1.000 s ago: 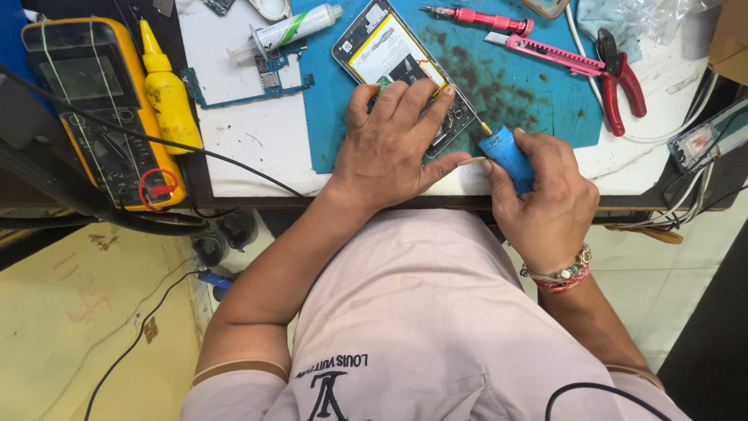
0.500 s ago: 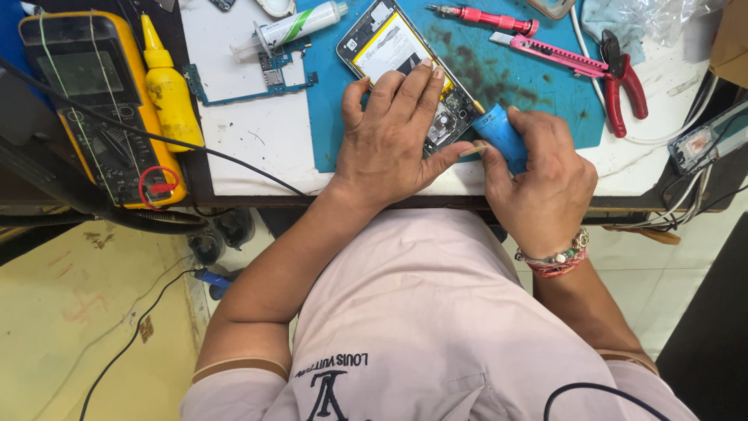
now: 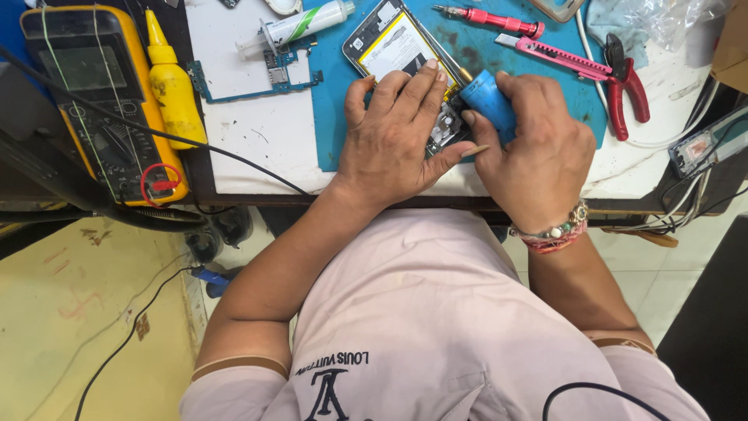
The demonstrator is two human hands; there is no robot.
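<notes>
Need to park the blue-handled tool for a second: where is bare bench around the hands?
Best patch: the white board between the yellow bottle and the blue mat, below the small circuit board. Crowded: the mat's top, with opened phone, pink screwdriver, pink knife, red pliers. Cables fill the right edge.
</notes>
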